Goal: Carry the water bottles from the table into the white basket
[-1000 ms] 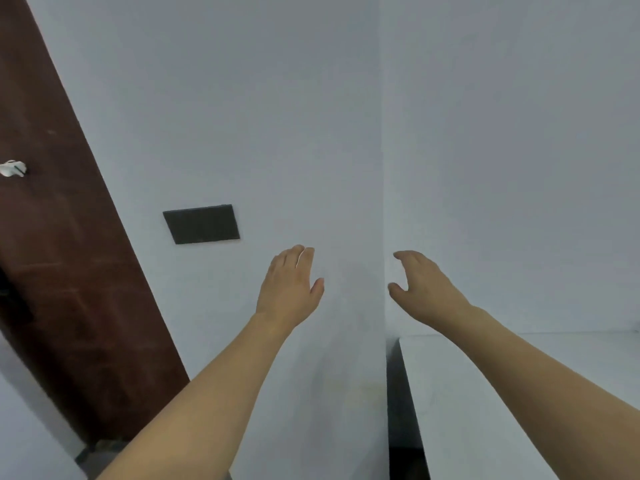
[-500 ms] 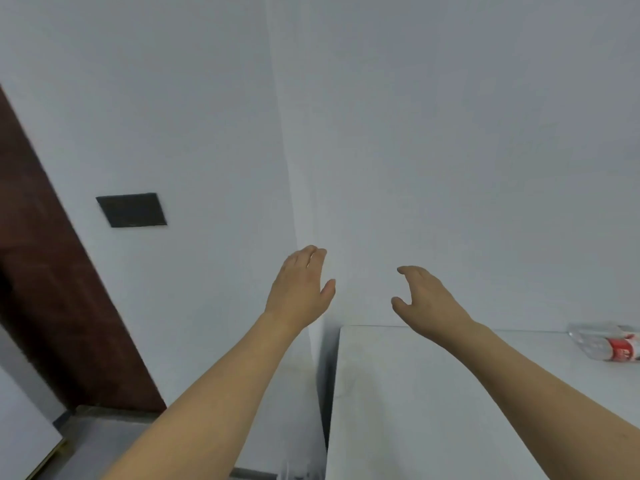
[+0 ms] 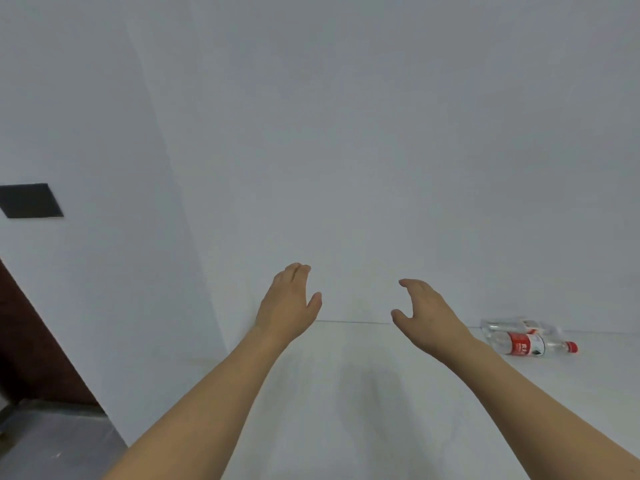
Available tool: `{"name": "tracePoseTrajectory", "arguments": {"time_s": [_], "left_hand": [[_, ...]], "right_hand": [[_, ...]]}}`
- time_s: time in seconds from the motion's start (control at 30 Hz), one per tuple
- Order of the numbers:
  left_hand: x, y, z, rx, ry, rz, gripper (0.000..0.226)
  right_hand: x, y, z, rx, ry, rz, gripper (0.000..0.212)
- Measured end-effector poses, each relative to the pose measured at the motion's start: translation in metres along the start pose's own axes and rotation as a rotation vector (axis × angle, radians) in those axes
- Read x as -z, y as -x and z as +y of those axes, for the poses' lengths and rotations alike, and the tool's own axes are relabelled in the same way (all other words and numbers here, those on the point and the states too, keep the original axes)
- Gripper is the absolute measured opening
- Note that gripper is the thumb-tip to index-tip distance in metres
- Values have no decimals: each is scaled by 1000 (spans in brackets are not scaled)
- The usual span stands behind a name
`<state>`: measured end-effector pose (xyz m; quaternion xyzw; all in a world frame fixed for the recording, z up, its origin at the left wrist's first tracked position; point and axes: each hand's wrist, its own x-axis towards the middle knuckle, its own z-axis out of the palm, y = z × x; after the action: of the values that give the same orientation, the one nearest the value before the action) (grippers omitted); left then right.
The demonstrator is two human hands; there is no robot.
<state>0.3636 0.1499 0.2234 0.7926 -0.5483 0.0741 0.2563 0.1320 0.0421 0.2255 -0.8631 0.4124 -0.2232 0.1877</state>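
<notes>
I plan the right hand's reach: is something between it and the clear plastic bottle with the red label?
Nothing visible: only bare white table lies between the open right hand and the clear plastic bottle with the red label, lying on its side.

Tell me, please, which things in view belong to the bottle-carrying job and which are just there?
Belonging to the job:
- front water bottle, lying on its side, red label and cap
- second bottle, lying behind it
- white table
- left hand and right hand, both open, empty

Just there:
- dark wall plate
- brown door

The basket is not visible.
</notes>
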Motion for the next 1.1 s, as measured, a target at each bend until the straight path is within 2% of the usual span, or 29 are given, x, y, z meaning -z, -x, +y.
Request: {"name": "tracePoseTrajectory", "arguments": {"time_s": [0.17,0.47,0.67,0.77,0.83,0.87,0.93,0.97,1.0,1.1], "left_hand": [[-44,18,57,87,26,-72,57],[-90,-3,123,-6,42,-150,57],[-138,-24,180,-42,52,-235,52],[-169,-39,209,-18,49,-227,48],[-194,-47,231,11,43,-260,47],[-208,-52,241,10,30,-282,47],[-235,-64,261,21,19,-308,46],[-249,-71,271,31,22,-318,46],[-262,-76,280,37,27,-332,46],[-301,-91,302,20,10,-405,45]], "right_hand": [[32,2,73,-43,-8,-48,60],[40,9,132,-100,-90,-110,59],[77,-10,223,-270,-122,-125,58],[86,-29,276,-318,-169,-140,57],[86,-40,315,-395,-269,-158,51],[84,-45,335,-450,-338,-164,42],[78,-58,377,-616,-508,-161,12],[76,-64,396,-693,-572,-154,6],[73,-71,414,-765,-623,-156,13],[61,-89,456,-1013,-812,-153,13]]}}
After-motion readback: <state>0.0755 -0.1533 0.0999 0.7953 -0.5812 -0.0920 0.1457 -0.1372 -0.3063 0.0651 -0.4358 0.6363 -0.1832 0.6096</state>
